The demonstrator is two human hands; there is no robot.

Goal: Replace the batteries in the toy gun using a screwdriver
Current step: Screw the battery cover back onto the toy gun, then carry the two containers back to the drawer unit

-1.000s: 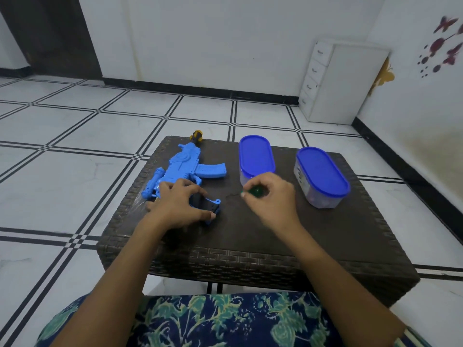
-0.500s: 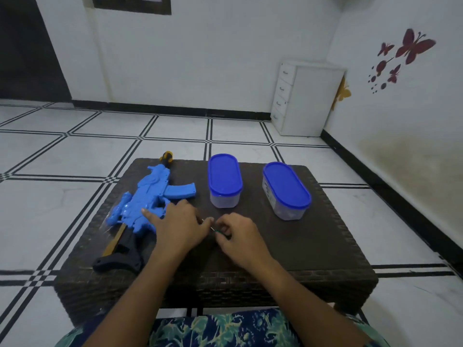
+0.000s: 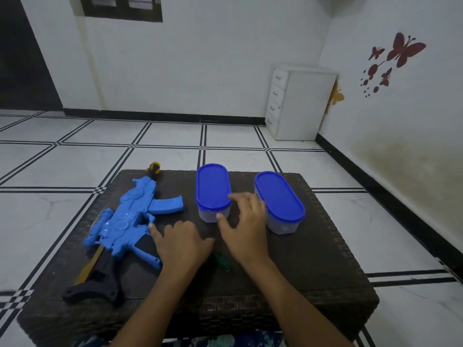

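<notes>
A blue toy gun (image 3: pixel 127 216) with a black stock and an orange muzzle lies on the left of the dark woven table (image 3: pixel 313 271). My left hand (image 3: pixel 181 244) rests flat beside its grip, the forefinger touching the blue body. The green-handled screwdriver (image 3: pixel 221 262) lies on the table between my wrists, held by neither hand. My right hand (image 3: pixel 246 226) hovers with spread fingers between two clear containers with blue lids, the left container (image 3: pixel 213 190) and the right container (image 3: pixel 279 200); its thumb is near the left one's wall.
A white drawer cabinet (image 3: pixel 298 103) stands against the far wall on the tiled floor. The table's front edge (image 3: pixel 200 314) is close to my lap.
The right hand has let go of the screwdriver, which now lies on the table, and has moved forward between the containers. The left hand stays by the gun. The camera has tilted up.
</notes>
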